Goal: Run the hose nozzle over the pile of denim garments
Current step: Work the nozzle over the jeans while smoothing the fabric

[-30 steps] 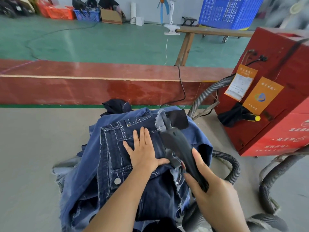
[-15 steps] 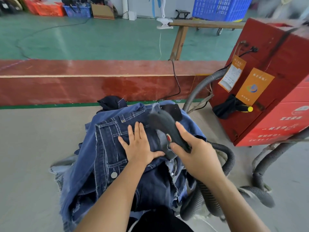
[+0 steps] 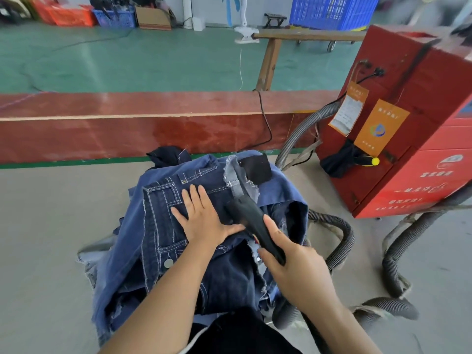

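Your right hand (image 3: 293,264) was wrapped around the rear of the hose nozzle (image 3: 251,221), whose long axis ran from that grip up and away toward the far side of the denim pile (image 3: 178,241), tip resting on the top garment. Your left hand (image 3: 204,218) lay flat with fingers spread on the pile, just left of the nozzle. The next sweep likely ran along that axis, with the right hand nearer.

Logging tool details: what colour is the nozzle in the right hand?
Black nozzle, gripped by the right hand; head view.
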Demonstrator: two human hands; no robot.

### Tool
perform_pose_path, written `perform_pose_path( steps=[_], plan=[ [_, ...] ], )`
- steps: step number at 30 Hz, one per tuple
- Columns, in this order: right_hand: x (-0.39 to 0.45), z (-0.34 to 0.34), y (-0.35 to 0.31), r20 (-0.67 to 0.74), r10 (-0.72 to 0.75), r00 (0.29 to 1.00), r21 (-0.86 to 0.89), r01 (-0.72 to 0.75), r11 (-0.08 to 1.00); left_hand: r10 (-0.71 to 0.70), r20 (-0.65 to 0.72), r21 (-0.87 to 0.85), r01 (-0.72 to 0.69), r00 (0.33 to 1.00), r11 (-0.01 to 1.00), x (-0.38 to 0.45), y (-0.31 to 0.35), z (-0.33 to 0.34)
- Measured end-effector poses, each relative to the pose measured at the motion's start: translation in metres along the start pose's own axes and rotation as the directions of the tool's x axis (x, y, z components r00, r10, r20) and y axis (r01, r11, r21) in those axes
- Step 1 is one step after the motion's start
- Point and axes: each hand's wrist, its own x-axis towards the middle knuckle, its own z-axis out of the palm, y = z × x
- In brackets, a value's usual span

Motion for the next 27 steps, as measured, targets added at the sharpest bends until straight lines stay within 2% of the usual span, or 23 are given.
perform_pose_path(
  steps=[4,8,11,14,21,23,27],
  plan=[
    [0.026,0.013,-0.011,-0.029,-0.034,0.999,-0.087,0.031,0.996,-0.005,0.022,0.063,0.004,1.0,0.998,-0.001,0.002,0.001],
    [0.064,0.003,-0.025,0.02,-0.066,0.998,0.0,0.066,0.998,-0.001,0.016,0.042,0.0,1.0,0.999,-0.001,0.001,0.001],
    [0.066,-0.011,-0.026,-0.092,-0.098,0.991,0.075,0.105,0.992,-0.001,0.022,0.042,0.0,1.0,0.999,-0.002,0.001,0.0],
    [0.048,-0.022,-0.014,-0.191,-0.109,0.975,0.061,0.123,0.991,0.003,0.036,0.044,-0.004,0.999,0.999,-0.002,0.002,-0.002],
    [0.013,-0.004,0.006,-0.004,-0.036,0.999,-0.079,0.036,0.996,0.003,0.029,0.079,-0.005,1.0,0.997,-0.003,0.003,0.0],
    [0.018,0.004,0.0,0.007,-0.02,1.0,-0.115,0.02,0.993,0.002,0.028,0.092,-0.005,1.0,0.996,-0.004,0.005,0.0],
    [0.053,0.012,-0.016,0.022,-0.05,0.998,-0.06,0.052,0.997,0.006,0.031,0.087,-0.009,0.999,0.996,-0.003,0.005,0.001]
  ],
)
